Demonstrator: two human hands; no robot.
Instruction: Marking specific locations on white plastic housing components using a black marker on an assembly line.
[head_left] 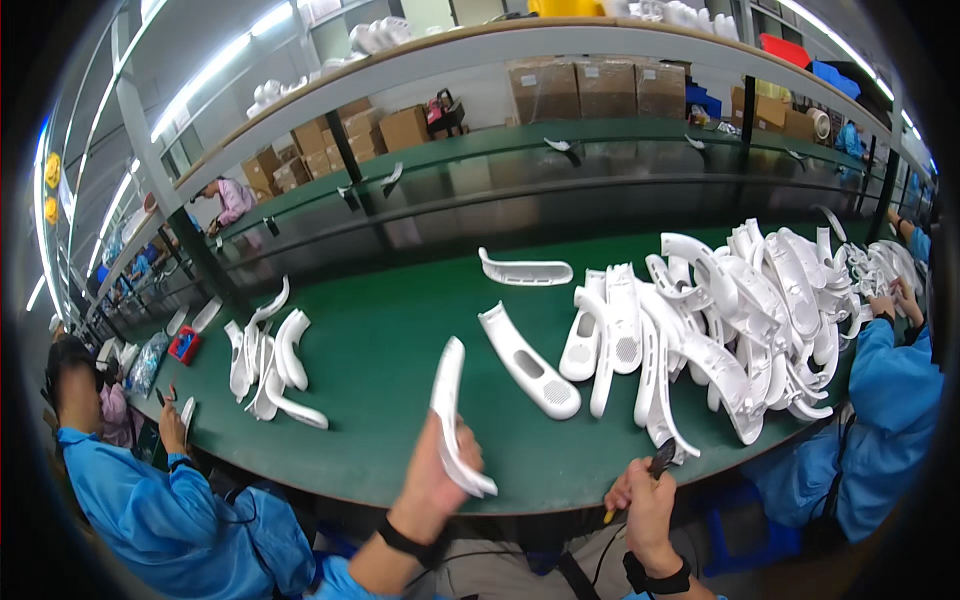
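My left hand is closed around a curved white plastic shell, holding it upright over the table's near edge. In my right hand is a small hand tool with a black end and a bit of yellow showing below the fingers; its exact kind is unclear. The black end is close to the lowest shells of a big pile of similar white shells at the right. One shell with a perforated end lies alone between my hands, and another lies beyond it.
A smaller group of white shells lies left on the green table. Co-workers in blue sit close on the left and right. A red box stands far left. Behind runs a dark conveyor under a raised shelf.
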